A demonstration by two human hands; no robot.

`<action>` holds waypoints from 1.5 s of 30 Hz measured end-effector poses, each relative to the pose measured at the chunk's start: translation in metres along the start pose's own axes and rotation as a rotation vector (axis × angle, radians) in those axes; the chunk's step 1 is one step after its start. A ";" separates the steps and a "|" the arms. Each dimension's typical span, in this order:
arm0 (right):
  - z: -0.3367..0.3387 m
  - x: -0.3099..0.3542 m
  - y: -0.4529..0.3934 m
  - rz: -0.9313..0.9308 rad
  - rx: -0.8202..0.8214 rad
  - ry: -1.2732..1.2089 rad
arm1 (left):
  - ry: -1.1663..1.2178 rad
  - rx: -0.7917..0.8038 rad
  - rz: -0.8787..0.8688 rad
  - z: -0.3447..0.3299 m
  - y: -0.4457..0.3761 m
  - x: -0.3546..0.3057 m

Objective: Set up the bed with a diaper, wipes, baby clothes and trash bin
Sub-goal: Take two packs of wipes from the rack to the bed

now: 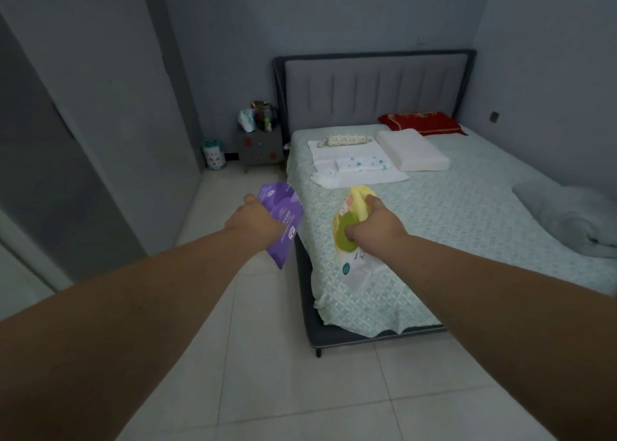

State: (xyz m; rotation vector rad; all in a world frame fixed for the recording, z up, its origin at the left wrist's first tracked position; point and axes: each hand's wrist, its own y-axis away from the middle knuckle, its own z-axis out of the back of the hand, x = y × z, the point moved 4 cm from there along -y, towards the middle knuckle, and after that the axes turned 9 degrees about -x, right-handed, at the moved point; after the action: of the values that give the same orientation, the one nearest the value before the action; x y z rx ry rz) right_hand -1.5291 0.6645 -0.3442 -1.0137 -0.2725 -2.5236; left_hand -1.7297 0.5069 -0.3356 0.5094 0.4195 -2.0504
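Status: partly done. The small patterned trash bin [213, 155] stands on the floor, well apart from the bed [467, 213]. Left hand [255, 218] grips a flat purple packet [283, 222], probably the diaper, long axis slanting down-right. Right hand [374, 220] grips the yellow green-lidded wipes pack [350, 237], long axis near-vertical. Folded white baby clothes [354, 160] already lie on the bed.

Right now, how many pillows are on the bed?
2: a red pillow against the headboard, and a white pillow just in front of it. The bedding heaped at the right edge could hide more.
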 end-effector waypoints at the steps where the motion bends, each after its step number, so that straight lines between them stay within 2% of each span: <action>1: -0.005 0.005 -0.013 -0.001 -0.003 0.003 | -0.006 0.001 -0.001 -0.002 -0.015 0.000; 6: -0.030 0.025 -0.089 -0.003 -0.002 0.011 | 0.016 0.005 0.005 -0.021 -0.094 -0.005; 19: -0.090 0.083 -0.358 0.001 0.027 0.006 | 0.028 -0.013 0.069 -0.088 -0.340 -0.049; 28: -0.140 0.141 -0.471 0.016 0.022 0.066 | 0.036 0.003 0.078 -0.105 -0.478 -0.045; 39: -0.231 0.256 -0.606 -0.040 -0.069 0.030 | -0.004 0.009 -0.059 -0.084 -0.701 -0.023; 45: -0.266 0.291 -0.673 -0.077 -0.077 0.023 | -0.042 0.035 -0.085 -0.095 -0.790 -0.019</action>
State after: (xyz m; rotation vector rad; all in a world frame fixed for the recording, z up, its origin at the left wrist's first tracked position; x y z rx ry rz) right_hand -2.1780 1.0975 -0.3518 -1.0204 -0.2130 -2.6321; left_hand -2.3872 0.9546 -0.3357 0.4764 0.3867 -2.1498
